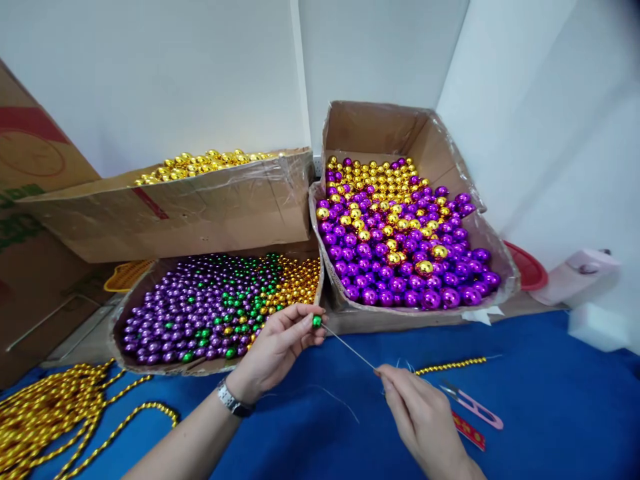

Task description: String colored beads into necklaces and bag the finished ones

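Had green bead [317,321] in L hand [285,345], clamped btwn thumb & fingers, nr front rim of lower box [205,369]. Had R hand [423,410] clamped too, thumb & index together on near end of needle [350,348]. Pointed far tip at bead, apparently touching; couldn't tell re in hole or just against side.

Looked hard, round, glossy, prob. plastic, so judged bead v. light, stiff, w/ next to no give. Likely slippery too, given shine & curve: apt to roll or pop out under off-centre squeeze. Not esp. fragile, tho maybe prone to scuffs. Seemed best gripped across sides, hole ends left free, w/ light but steady pinch.

Judged needle slim, smooth, fairly stiff, poss. springy; could bend if pushed askew. Seemed best held nr back end, in line w/ bead, tip kept off skin.

Saw thread [341,400] slack on blue cloth [530,373], btwn hands: prob. limp, near weightless, easy to snag. Better taken nr end.

Saw loose beads [170,313] in lower box, prob. quick to roll if knocked. Saw snips [480,408] & short gold strand [451,366] on cloth, nr R hand, well apart from bead.
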The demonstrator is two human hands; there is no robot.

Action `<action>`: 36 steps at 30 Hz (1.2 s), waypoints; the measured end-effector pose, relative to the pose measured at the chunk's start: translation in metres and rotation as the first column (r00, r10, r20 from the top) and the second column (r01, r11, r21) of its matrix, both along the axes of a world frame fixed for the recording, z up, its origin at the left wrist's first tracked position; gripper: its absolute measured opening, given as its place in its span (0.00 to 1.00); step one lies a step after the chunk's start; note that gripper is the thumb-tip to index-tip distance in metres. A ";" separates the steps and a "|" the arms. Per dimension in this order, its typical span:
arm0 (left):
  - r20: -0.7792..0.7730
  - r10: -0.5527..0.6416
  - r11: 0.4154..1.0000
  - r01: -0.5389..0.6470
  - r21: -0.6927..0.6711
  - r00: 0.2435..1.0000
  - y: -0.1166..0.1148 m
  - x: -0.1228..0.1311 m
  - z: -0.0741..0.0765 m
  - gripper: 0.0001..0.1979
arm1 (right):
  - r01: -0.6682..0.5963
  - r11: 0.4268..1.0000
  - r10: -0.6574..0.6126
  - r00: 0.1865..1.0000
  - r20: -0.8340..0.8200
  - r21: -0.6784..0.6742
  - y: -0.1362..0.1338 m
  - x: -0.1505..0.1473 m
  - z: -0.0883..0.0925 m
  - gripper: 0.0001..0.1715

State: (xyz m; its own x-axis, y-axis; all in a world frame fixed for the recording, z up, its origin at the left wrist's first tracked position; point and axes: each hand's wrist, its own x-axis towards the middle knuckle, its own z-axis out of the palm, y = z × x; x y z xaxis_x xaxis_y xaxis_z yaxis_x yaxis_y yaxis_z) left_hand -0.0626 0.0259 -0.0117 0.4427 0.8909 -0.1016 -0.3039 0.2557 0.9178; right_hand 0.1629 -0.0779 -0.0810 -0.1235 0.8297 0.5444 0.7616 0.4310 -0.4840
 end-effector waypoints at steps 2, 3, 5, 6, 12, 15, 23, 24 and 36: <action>-0.048 0.012 0.999 -0.010 0.047 0.999 0.002 -0.001 0.003 0.09 | 0.007 1.000 -0.008 0.999 0.032 0.026 0.001 0.001 0.000 0.13; -0.076 0.018 0.998 -0.014 0.065 0.997 0.003 -0.001 0.005 0.09 | 0.015 0.999 -0.017 0.999 0.049 0.043 0.001 0.001 0.000 0.13; -0.119 0.030 0.995 -0.019 0.094 0.992 0.005 0.001 0.010 0.08 | 0.034 0.997 -0.039 0.996 0.079 0.075 0.002 0.003 0.000 0.13; -0.129 0.027 0.995 -0.015 0.100 0.991 0.007 0.002 0.013 0.08 | 0.042 0.995 -0.049 0.995 0.086 0.085 0.003 0.004 0.000 0.14; -0.172 -0.058 0.992 0.076 0.100 0.983 0.006 0.018 0.018 0.10 | 0.059 0.995 -0.063 0.997 0.035 0.085 0.002 0.008 0.000 0.13; -0.284 -0.099 0.964 0.162 0.209 0.954 0.005 0.028 0.020 0.13 | 0.041 0.999 -0.040 0.995 -0.091 0.012 0.000 0.008 0.006 0.12; -0.657 0.508 0.504 0.426 0.752 0.557 0.096 0.092 0.069 0.16 | 0.069 0.985 -0.121 0.928 -0.352 -0.157 0.000 0.014 0.017 0.11; -0.660 0.535 0.491 0.442 0.751 0.527 0.112 0.103 0.070 0.15 | 0.072 0.985 -0.123 0.926 -0.357 -0.154 0.001 0.014 0.017 0.11; -0.679 0.487 0.623 0.327 0.711 0.550 0.158 0.153 0.063 0.12 | 0.158 0.975 -0.207 0.903 -0.377 -0.158 0.001 0.020 0.014 0.13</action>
State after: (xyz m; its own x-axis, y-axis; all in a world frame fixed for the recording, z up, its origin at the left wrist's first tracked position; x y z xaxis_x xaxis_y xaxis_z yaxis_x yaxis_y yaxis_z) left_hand 0.0900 0.1840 0.0514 0.4563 0.8326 0.3140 0.6221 -0.5508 0.5564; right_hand 0.1833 -0.0767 -0.0667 0.2376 0.8795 0.4123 0.5616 0.2220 -0.7971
